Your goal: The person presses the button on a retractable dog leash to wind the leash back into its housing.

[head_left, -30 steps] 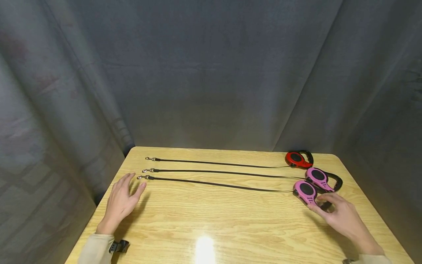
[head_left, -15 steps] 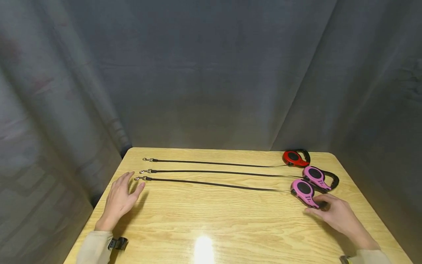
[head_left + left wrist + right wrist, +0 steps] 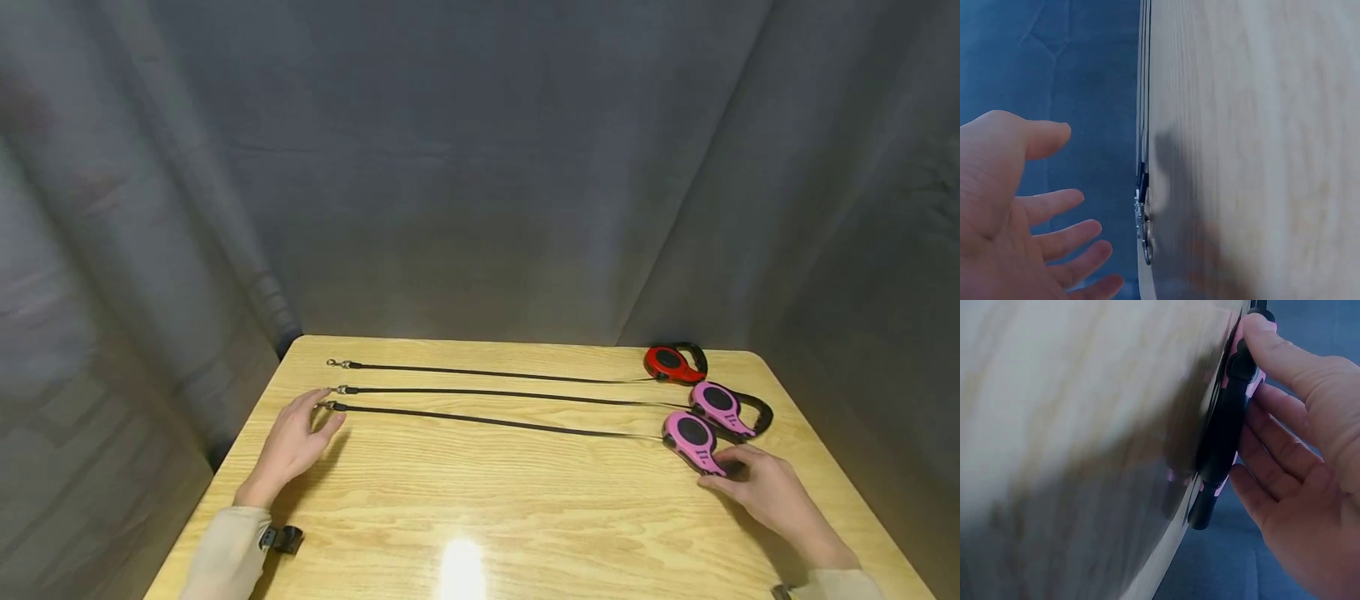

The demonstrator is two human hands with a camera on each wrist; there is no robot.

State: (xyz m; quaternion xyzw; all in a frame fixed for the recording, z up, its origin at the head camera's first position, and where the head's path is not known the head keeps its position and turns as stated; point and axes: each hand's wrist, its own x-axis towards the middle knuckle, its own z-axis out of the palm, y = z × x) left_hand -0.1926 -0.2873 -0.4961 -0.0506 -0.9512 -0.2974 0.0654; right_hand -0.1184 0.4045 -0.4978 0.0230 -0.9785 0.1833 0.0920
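Note:
Three retractable dog leashes lie side by side, casings at the right and black cords drawn out to the left. My right hand (image 3: 772,496) grips the handle end of the nearest pink leash (image 3: 692,432); in the right wrist view its thumb and fingers are on either side of the black handle (image 3: 1225,425). At the other end, my left hand (image 3: 288,450) hovers with spread, relaxed fingers by the metal snap hooks (image 3: 1145,231). Its fingers and thumb partly cover the nearest hook (image 3: 327,406) in the head view, and it holds nothing.
A second pink leash (image 3: 716,400) lies just behind the held one, and a red leash (image 3: 667,361) is farthest back. Grey curtains (image 3: 465,208) surround the wooden table (image 3: 480,492) at the back and sides.
My left hand has moved to the right, so its fingers now overlap the nearest snap hook in the head view. The right hand stays on the near pink leash.

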